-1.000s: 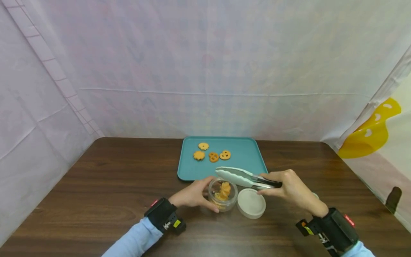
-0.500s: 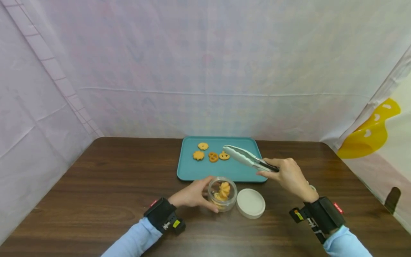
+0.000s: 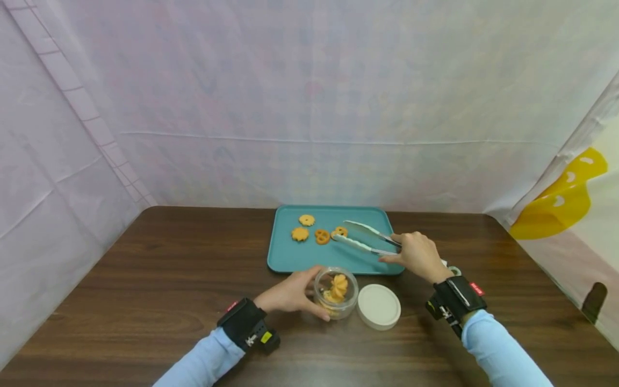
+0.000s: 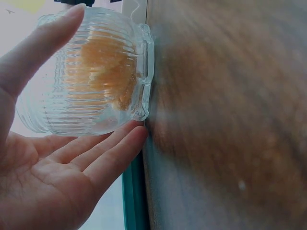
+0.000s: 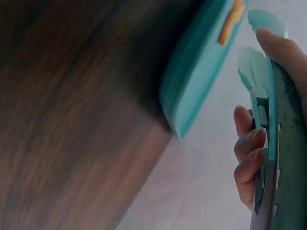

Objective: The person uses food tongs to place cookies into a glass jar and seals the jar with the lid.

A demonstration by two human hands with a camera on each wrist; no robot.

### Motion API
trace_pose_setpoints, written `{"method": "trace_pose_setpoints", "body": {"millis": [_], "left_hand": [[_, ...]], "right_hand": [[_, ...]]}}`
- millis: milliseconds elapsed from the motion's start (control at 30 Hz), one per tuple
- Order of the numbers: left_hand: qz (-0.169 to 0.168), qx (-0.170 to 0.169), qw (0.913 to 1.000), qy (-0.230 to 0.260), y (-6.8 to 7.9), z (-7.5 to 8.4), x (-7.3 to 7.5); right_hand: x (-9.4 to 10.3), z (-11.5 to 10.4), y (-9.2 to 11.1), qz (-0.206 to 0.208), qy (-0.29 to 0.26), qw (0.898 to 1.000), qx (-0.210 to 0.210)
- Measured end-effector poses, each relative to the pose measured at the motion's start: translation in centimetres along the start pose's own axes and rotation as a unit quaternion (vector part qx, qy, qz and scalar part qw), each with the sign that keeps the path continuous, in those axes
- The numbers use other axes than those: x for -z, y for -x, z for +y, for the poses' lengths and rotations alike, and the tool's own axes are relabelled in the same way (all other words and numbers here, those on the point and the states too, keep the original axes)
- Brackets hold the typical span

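My left hand [image 3: 292, 293] holds a clear ridged jar [image 4: 57, 115] upright on the table, thumb on one side and fingers on the other. Inside the jar are several golden cookies [image 3: 339, 286]. My right hand [image 3: 417, 257] grips the tongs [image 3: 360, 244] by their handles, black-trimmed with pale green tips. Spread apart over the tray, the tong tips stand around a round holed cookie [image 3: 341, 231]; one arm partly covers it, and contact cannot be told. Left of it on the tray lie a pretzel-shaped cookie [image 3: 322, 236] and two scalloped cookies [image 3: 300, 234].
The teal tray [image 3: 285, 260] lies at the far edge of the brown wooden table [image 3: 193, 279]. A round white lid [image 3: 379, 306] sits right of the jar. Pale cloth [image 3: 309, 107] hangs behind, and a yellow shape [image 3: 561, 207] shows at the right.
My right hand has moved forward and left with the tongs, from beside the jar to over the tray. The tongs have spread apart. My left hand and the jar stay put.
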State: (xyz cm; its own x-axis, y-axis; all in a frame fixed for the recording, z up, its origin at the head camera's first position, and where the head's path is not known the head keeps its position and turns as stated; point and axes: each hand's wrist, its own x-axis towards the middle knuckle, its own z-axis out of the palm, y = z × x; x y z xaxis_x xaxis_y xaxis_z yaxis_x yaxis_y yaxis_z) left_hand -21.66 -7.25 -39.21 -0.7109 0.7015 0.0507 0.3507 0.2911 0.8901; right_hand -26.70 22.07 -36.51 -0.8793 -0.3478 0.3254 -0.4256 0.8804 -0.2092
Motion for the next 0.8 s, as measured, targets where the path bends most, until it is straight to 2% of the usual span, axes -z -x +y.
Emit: {"method": "trace_pose_setpoints", "body": {"millis": [400, 800], "left_hand": [[-0.004, 0.002, 0.9999, 0.013, 0.0, -0.1, 0.1], [-0.002, 0.004, 1.0, 0.005, 0.0, 0.0, 0.1]], "right_hand": [[-1.2, -0.1, -1.6, -0.04, 0.018, 0.998, -0.036], [-1.3, 0.0, -2.2, -0.079, -0.009, 0.995, -0.067]]}}
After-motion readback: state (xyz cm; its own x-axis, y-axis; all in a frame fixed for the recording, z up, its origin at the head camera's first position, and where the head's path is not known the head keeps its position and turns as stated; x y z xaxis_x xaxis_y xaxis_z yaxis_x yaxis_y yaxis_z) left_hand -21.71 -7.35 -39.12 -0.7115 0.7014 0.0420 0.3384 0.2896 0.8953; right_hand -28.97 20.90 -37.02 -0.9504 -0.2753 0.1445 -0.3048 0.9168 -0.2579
